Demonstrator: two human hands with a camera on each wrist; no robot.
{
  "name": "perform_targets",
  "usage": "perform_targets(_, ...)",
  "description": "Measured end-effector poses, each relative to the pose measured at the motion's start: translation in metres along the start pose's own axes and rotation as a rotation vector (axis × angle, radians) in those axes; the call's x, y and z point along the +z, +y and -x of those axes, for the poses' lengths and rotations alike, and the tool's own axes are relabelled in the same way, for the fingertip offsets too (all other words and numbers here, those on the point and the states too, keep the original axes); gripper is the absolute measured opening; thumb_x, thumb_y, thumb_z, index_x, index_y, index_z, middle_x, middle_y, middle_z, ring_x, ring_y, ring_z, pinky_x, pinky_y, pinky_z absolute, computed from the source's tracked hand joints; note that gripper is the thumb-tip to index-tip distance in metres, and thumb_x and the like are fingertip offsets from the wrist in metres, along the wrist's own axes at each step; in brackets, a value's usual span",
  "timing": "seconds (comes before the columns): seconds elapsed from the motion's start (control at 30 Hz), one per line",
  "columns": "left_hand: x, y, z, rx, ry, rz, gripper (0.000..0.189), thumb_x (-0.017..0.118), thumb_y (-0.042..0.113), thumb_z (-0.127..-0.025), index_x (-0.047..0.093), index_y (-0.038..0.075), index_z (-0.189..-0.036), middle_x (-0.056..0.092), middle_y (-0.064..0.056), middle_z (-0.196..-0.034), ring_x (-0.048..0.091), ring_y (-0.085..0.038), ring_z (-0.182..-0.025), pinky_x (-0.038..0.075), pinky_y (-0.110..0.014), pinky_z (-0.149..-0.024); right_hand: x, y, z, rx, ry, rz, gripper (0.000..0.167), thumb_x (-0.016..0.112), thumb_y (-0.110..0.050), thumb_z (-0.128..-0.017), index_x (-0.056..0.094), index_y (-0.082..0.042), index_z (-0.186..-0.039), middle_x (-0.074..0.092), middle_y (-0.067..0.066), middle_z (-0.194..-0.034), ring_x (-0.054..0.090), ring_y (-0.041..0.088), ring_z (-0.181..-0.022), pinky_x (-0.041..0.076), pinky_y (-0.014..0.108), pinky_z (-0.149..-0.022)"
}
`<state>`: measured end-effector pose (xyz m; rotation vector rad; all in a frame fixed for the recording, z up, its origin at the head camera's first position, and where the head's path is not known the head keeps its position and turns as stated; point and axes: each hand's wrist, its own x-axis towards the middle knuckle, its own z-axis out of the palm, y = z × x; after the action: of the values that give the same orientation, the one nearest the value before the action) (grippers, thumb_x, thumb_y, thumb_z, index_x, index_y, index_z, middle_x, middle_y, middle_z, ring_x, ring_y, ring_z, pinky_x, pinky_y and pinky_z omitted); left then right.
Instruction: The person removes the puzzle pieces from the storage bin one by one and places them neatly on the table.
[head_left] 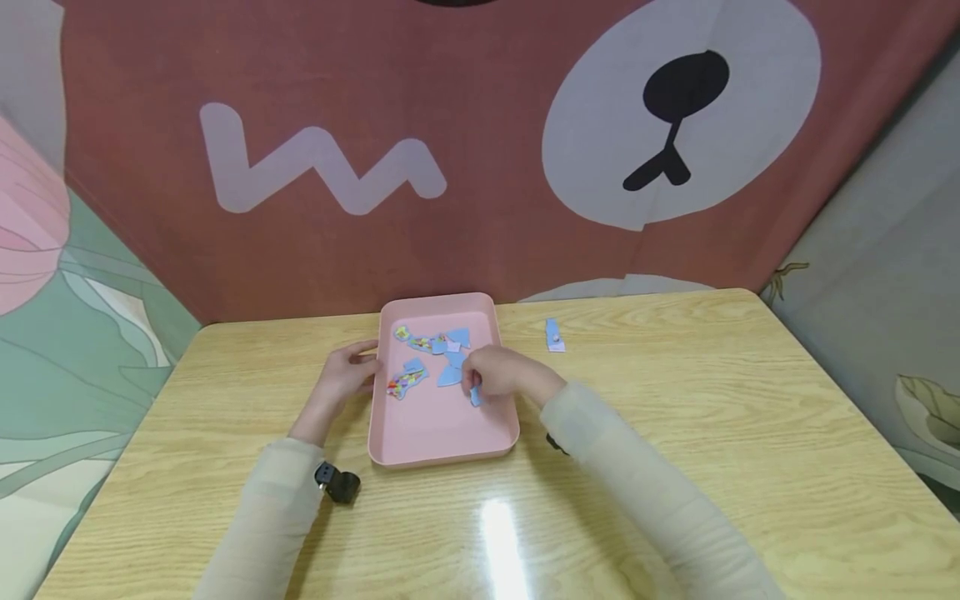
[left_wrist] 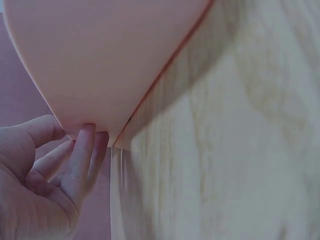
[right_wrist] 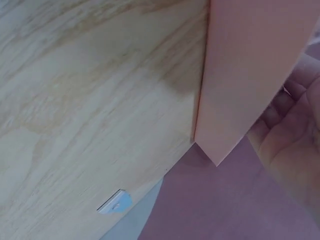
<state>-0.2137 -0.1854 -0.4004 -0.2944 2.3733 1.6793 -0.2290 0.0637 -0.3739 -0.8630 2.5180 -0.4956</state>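
We count two bare hands (head_left: 341, 377) (head_left: 497, 372), one pink rectangular tray (head_left: 435, 435), one wood-grain table (head_left: 675, 417), one flat, pale-ended blue piece (head_left: 553, 333) on it — plus several overlapping blue or multicoloured pieces (head_left: 407, 382), too jumbled to number.

The head view looks forward and down from above, far enough back to frame the whole tray (head_left: 442, 433), much of the surface (head_left: 712, 433) and the backdrop (head_left: 495, 250). Both wrist views sit close, rolled sideways, each facing its own side of the tray (the right also shares the loose piece (head_left: 553, 332) with the head view).
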Motion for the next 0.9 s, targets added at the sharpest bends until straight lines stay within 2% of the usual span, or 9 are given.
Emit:
perform_targets(0.1,0.000,0.000,0.000,-0.002,0.001,-0.007,0.052,0.050,0.006,-0.094,0.038,-0.001,-0.144,0.048,-0.031,-0.138,0.062,-0.021,-0.104,0.057,-0.031,-0.083,-0.002,0.001,0.001,-0.006,-0.006,-0.025,0.013,0.068,0.005,-0.077,0.069,-0.007,-0.080,0.058,-0.001,-0.078,0.048,0.011,-0.076,0.040,0.017,-0.068)
perform_targets(0.3,0.001,0.000,-0.001,0.000,-0.004,0.012,0.052,0.050,0.005,-0.094,0.037,-0.002,-0.144,0.047,-0.032,-0.138,0.061,-0.024,-0.107,0.057,-0.034,-0.085,-0.007,0.005,0.000,-0.037,-0.006,-0.113,0.009,0.066,0.002,-0.081,0.071,-0.005,-0.080,0.066,0.004,-0.083,0.049,0.009,-0.075,0.041,0.015,-0.068)
perform_targets(0.43,0.001,0.000,-0.001,-0.004,-0.004,0.008,0.052,0.051,0.005,-0.094,0.037,-0.002,-0.144,0.047,-0.032,-0.138,0.061,-0.022,-0.105,0.057,-0.033,-0.085,-0.011,0.009,-0.001,-0.062,0.032,-0.232,0.004,0.068,-0.002,-0.082,0.071,-0.002,-0.084,0.067,0.005,-0.084,0.054,0.007,-0.076,0.045,0.015,-0.070)
perform_targets(0.53,0.000,0.000,-0.001,-0.003,-0.004,0.009,0.052,0.051,0.005,-0.094,0.037,-0.002,-0.144,0.047,-0.032,-0.137,0.062,-0.019,-0.101,0.058,-0.032,-0.083,-0.016,0.013,-0.002,-0.058,0.079,-0.357,0.007,0.071,-0.006,-0.082,0.070,-0.001,-0.088,0.068,0.003,-0.086,0.057,0.007,-0.080,0.048,0.016,-0.074)
perform_targets(0.77,0.001,0.000,-0.001,0.005,-0.009,0.015,0.052,0.051,0.005,-0.094,0.037,-0.002,-0.144,0.047,-0.032,-0.137,0.062,-0.016,-0.096,0.058,-0.031,-0.082,-0.031,0.025,0.004,0.065,0.192,-0.620,0.016,0.071,-0.017,-0.085,0.068,-0.009,-0.098,0.064,-0.003,-0.092,0.057,0.013,-0.089,0.050,0.028,-0.082)
perform_targets(0.9,0.001,-0.001,-0.001,0.011,-0.008,0.015,0.053,0.050,0.005,-0.093,0.037,-0.003,-0.144,0.047,-0.033,-0.137,0.063,-0.017,-0.097,0.058,-0.030,-0.081,-0.037,0.036,0.009,0.130,0.244,-0.773,0.020,0.068,-0.017,-0.087,0.064,-0.007,-0.104,0.060,-0.001,-0.093,0.058,0.015,-0.086,0.054,0.033,-0.083)
